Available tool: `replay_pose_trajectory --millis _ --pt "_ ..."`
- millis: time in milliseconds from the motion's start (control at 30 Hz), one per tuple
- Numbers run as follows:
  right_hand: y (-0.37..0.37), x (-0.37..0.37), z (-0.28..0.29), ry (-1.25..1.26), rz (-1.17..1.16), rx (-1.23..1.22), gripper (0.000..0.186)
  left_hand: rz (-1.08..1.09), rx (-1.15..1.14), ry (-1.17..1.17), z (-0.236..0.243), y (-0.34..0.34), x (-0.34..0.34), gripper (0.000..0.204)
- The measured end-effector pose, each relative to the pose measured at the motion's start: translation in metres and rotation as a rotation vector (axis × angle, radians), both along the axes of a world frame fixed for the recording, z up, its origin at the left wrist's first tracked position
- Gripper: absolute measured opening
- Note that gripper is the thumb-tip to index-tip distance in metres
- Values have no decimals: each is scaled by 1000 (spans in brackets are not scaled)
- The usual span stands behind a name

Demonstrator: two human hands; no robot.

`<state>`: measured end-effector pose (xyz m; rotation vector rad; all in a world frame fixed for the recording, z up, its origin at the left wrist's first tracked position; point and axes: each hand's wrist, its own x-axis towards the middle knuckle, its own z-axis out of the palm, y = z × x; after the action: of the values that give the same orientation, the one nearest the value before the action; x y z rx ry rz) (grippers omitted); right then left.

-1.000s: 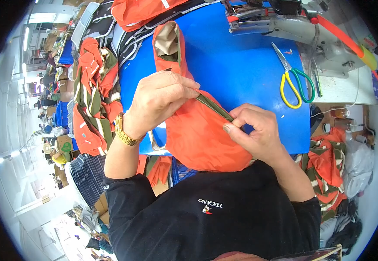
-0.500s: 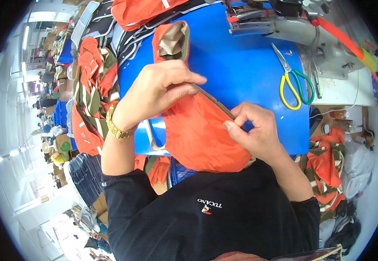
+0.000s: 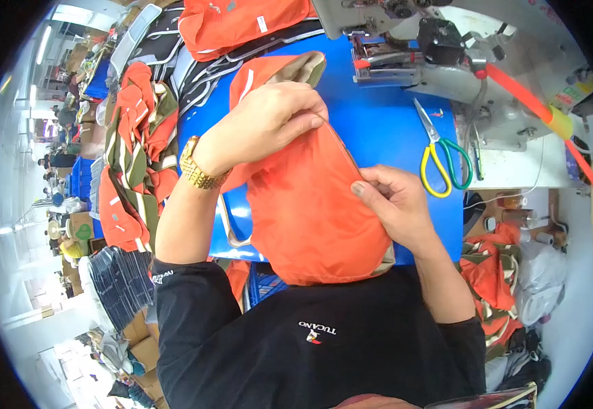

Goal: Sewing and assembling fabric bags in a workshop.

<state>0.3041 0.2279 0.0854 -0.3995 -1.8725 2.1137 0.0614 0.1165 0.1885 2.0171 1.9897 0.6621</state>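
An orange fabric piece point(image 3: 310, 211) with a tan lining lies across the blue table point(image 3: 385, 123) and hangs over its near edge toward my body. My left hand point(image 3: 262, 123), with a gold watch on the wrist, pinches the fabric's upper edge near the middle. My right hand point(image 3: 395, 204) grips the same edge lower down, at the fabric's right side. The edge runs taut between both hands.
A sewing machine point(image 3: 446, 54) stands at the back right of the table. Scissors point(image 3: 439, 157) with yellow and green handles lie right of my hands. Piles of orange and olive fabric point(image 3: 133, 157) hang at the left, more orange pieces point(image 3: 242, 20) at the back.
My left hand has slid up along the fabric edge, away from my right hand. The fabric has spread flatter between them.
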Motion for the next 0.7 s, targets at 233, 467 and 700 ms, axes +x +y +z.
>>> replay_pose_trajectory --millis 233,467,700 --pt "30 -30 10 37 -73 -58 17 95 38 -245 -2 40 -32 15" --pt "52 -43 17 55 -90 -250 16 136 144 -406 -13 68 -42 18" --pt "61 -40 6 28 -112 -124 12 156 117 -523 -18 73 -42 21"
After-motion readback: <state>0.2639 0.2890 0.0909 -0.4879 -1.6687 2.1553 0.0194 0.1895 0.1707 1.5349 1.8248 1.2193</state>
